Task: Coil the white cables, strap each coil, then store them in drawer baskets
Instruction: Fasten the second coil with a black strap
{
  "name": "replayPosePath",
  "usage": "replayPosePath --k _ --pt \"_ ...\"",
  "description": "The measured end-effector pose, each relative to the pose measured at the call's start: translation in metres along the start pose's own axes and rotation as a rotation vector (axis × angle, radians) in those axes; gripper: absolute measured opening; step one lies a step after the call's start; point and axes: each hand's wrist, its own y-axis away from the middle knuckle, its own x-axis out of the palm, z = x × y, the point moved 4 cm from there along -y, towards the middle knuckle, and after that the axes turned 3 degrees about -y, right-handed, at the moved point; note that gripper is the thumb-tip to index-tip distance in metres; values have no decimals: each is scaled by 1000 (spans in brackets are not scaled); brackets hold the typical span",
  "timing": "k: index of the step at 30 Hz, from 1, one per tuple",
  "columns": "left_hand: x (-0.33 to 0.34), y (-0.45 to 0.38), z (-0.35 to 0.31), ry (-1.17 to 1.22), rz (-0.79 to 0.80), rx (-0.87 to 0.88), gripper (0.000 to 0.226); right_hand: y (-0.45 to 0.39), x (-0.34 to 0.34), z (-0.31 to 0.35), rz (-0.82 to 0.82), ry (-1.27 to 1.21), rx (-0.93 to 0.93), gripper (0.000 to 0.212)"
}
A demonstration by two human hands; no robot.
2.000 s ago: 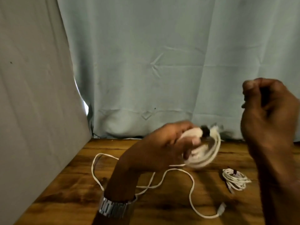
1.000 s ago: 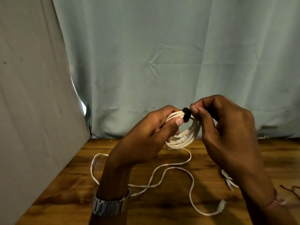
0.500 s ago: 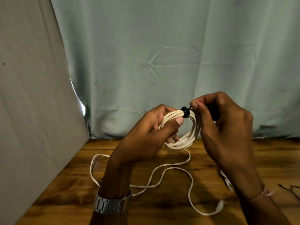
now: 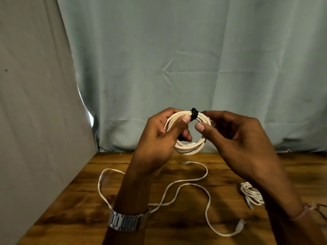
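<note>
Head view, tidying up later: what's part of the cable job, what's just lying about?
Job: coil with black strap, held by left hand and right hand; loose cable; small coil; table.
Lying about: dark wire; curtain; watch.

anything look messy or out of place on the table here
One white cable still sprawls uncoiled in loose loops across the wooden table, connectors free at both ends. The strapped coil in the hands and the small coil at right look tidy.
</note>
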Motion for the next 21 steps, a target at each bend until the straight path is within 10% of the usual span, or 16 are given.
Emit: replayPosePath --k 10,21 --pt "13 -4 7 397 -185 -197 27 2 2 -2 38 178 -28 22" --pt "12 -5 5 389 -289 -207 36 -2 4 -6 26 164 -34 47"
